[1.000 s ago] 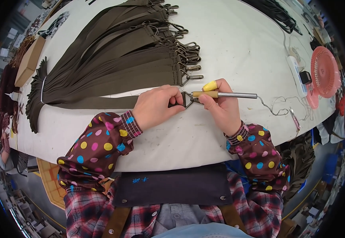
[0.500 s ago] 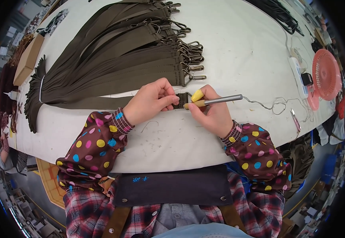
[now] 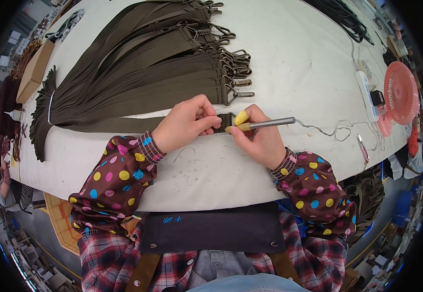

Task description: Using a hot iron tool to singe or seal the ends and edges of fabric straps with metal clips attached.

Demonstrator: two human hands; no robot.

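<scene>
A white-covered worktop [image 3: 294, 87] fills the workroom station. At its right side stand a white power strip [image 3: 366, 95] and a pair of small metal snips [image 3: 362, 148]; dark thread scraps [image 3: 184, 152] lie in front of the hands.

Workpiece: a dark olive webbing strap [image 3: 124, 125], lying on the worktop at the near edge of a bundle of like straps [image 3: 124, 78]. A pale tie [image 3: 52, 109] gathers the bundle at the left; dark metal snap hooks [image 3: 242, 57] fan out at the right. The strap's stitched end, with its metal ring [image 3: 233, 116], sits between the two hands.

Left hand [image 3: 188, 121]: grip pressed together, thumb against fingers, at the stitched end. Whether webbing or a thread lies between the fingertips cannot be told.

Right hand [image 3: 264, 141]: grip pinching the wooden part of a corded pen-type tool [image 3: 274, 122], its metal shaft pointing away to the right. A yellow finger cover [image 3: 241, 117] is worn on one finger. The tool's working point is too small to make out.

Recommended practice: brace the strap flat beside the stitching so it cannot shift. Apply the tool lightly, on the stitching only. Hold the left fingertips clear of its point, as it may be hot. Leave slack in the cord [image 3: 326, 132] to avoid drag.
</scene>
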